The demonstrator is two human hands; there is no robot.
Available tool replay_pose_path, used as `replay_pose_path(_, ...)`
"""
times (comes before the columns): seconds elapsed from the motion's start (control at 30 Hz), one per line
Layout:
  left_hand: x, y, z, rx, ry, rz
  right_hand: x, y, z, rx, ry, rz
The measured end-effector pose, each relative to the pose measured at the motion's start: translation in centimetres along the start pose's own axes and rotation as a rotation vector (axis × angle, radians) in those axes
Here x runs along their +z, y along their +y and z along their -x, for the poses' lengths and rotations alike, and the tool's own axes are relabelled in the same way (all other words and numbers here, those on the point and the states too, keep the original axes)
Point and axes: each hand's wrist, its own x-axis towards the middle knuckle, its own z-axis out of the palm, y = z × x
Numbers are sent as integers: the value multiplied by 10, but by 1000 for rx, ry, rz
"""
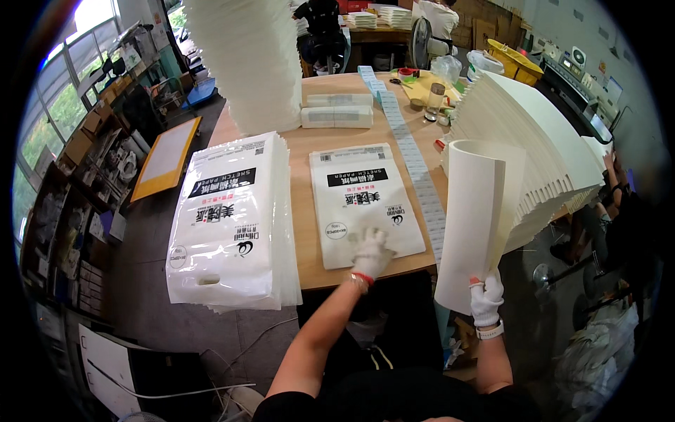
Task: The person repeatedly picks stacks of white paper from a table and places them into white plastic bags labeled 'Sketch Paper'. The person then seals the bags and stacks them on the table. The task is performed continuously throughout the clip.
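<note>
Flat on the table before me lies a white printed paper package (358, 190) with black and red lettering. My left hand (373, 250), in a white glove, rests over its near right part with fingers spread, slightly blurred, gripping nothing. To the right, my gloved right hand (486, 299) grips the lower edge of a curved sheaf of white paper (472, 218), its thumb on the near side. The sheaf bends upright in front of a tall fanned stack of white sheets (517, 133). On the left sits a pile of printed plastic bags (221, 225) with handle slots.
A tall white stack (246, 63) rises at the back left, beside wrapped bundles (337, 116). A strip of pale blue labels (411, 151) runs along the table (316, 274). A glass jar (434, 98) and tape stand behind. Other people are at the back and far right.
</note>
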Motion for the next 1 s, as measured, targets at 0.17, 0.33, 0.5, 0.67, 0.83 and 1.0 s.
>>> replay_pose_path(0.17, 22, -54, -43, -46, -585, 123, -17, 3, 8, 52, -144, 54)
replay_pose_path(0.33, 5, -64, -98, -235, -828, 365, 4, -15, 10, -87, -515, 200)
replay_pose_path(0.5, -15, -54, -151, -155, -817, 340, 47, -14, -7, 219, -906, 306)
replay_pose_path(0.67, -44, -22, -150, -13, -455, 269, 94, -33, -59, 182, -888, 415)
replay_pose_path(0.83, -53, 17, -128, 299, -198, 284, 179, -31, -117, 172, -879, 380)
replay_pose_path(1.0, -87, 19, -94, 451, 91, 366, 200, -25, -138, -45, -432, 160)
